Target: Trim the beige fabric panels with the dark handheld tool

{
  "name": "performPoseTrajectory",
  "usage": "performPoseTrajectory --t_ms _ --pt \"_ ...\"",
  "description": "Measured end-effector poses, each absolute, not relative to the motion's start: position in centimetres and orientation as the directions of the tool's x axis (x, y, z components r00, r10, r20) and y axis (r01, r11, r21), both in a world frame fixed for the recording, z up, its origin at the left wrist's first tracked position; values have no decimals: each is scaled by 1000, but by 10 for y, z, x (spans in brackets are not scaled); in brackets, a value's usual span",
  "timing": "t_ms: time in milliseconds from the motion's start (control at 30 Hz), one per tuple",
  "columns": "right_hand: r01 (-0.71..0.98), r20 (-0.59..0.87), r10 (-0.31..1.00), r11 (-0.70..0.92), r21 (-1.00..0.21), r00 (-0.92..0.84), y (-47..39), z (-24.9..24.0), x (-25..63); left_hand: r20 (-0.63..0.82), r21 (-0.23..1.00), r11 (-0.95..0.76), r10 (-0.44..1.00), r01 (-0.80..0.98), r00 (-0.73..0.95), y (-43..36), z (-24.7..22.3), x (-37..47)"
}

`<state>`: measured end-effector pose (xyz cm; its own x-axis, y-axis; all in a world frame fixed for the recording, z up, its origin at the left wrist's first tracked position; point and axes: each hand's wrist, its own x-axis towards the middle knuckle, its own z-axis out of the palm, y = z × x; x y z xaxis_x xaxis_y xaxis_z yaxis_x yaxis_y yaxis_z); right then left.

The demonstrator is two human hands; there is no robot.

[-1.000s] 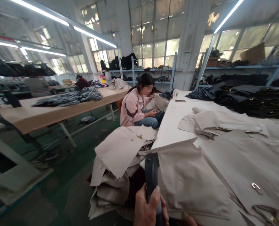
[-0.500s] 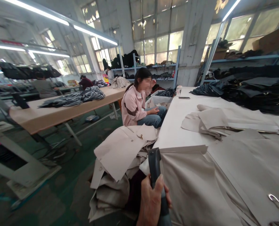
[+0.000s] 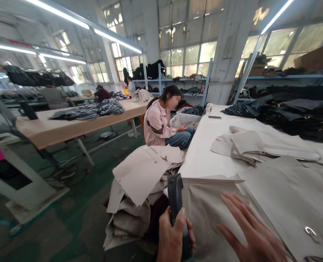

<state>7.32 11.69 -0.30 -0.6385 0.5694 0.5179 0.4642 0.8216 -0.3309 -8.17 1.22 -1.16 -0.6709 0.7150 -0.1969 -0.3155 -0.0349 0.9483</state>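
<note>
Fabric (image 3: 205, 207), a single beige piece with a turned upper edge, lies at five o'clock by the near end of one white table (image 3: 205, 149). It looks soft but fairly thick, probably light, neither slippery nor fragile; the turned edge or a side seam seems the surest place to take hold. Just beside its nine o'clock edge, at six o'clock, is one dark handheld tool (image 3: 175, 193), roughly upright, seemingly hard-shelled and manageable in one hand, best gripped round the shaft. The left hand (image 3: 171, 234) has it there, fingers wrapped and thumb along the front. The right hand (image 3: 255, 233), blurred between four and five o'clock, is spread wide over the fabric and grasps nothing; whether it touches, I cannot tell. Toward four o'clock, one bright metal loop (image 3: 310, 232) sits on further beige cloth. At seven o'clock rises one beige pile (image 3: 141, 174), its layers too muddled to count. Farther out come one black stack (image 3: 292, 116) at three, one phone (image 3: 214, 117) nearer the middle, and one seated person (image 3: 158, 125) at the centre. Between nine and ten, one tan table (image 3: 82, 131) bears one grey bundle (image 3: 90, 109), with three more people (image 3: 102, 94) beyond.
</note>
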Motion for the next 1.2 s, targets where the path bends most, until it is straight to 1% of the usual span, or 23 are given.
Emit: performPoseTrajectory --t_ms 33,67,100,133,167,233,267,400,433,500,567,600,700,767,867,967,1067,1133,1200 --pt "469 544 490 863 -189 -681 134 1 56 -196 949 -35 717 -315 -669 9 -12 -83" --pt "490 496 457 869 -72 -738 151 4 39 -194 949 -35 719 -314 -667 4 -12 -84" --pt "501 408 458 865 0 -790 166 7 23 -197 948 -34 718 -316 -668 0 -12 -86" --pt "490 280 465 871 23 -840 178 8 10 -205 946 -31 713 -322 -671 -6 -12 -88" --pt "475 151 467 880 19 -871 188 8 0 -212 944 -31 704 -329 -678 -11 -12 -90" --pt "454 25 454 891 -2 -891 197 3 -11 -222 940 -40 680 -338 -698 -22 -12 -94" --pt "446 8 446 895 -4 -895 196 0 -11 -223 940 -44 668 -337 -710 -27 -12 -96" --pt "425 44 423 903 63 -905 167 -16 3 -233 942 -32 655 -334 -719 -41 -10 -97" --pt "417 69 412 903 103 -909 160 -17 6 -240 939 -27 666 -344 -707 -43 -9 -95" --pt "428 142 405 876 223 -903 153 -10 10 -252 933 -13 691 -361 -678 -45 -8 -92" --pt "497 240 437 792 354 -867 161 11 10 -260 932 1 698 -363 -667 -47 -7 -89" --pt "549 287 468 740 389 -836 169 25 9 -264 931 3 694 -364 -670 -48 -5 -88" --pt "678 402 547 616 401 -734 190 59 6 -283 926 7 676 -378 -680 -51 1 -85" --pt "679 412 541 617 398 -733 188 60 5 -282 929 13 670 -369 -687 -52 4 -84" --pt "561 345 448 722 404 -825 158 20 2 -282 929 12 669 -369 -687 -54 4 -84" --pt "512 297 421 765 392 -857 125 -29 -1 -315 920 41 667 -389 -675 -57 -6 -85" --pt "553 273 481 738 387 -833 114 -53 -6 -317 926 64 668 -372 -673 -61 -16 -85" --pt "582 251 525 721 376 -813 118 -56 -11 -327 925 81 665 -371 -671 -64 -18 -84" --pt "586 238 536 723 365 -810 123 -55 -15 -335 924 94 663 -370 -670 -64 -15 -82"
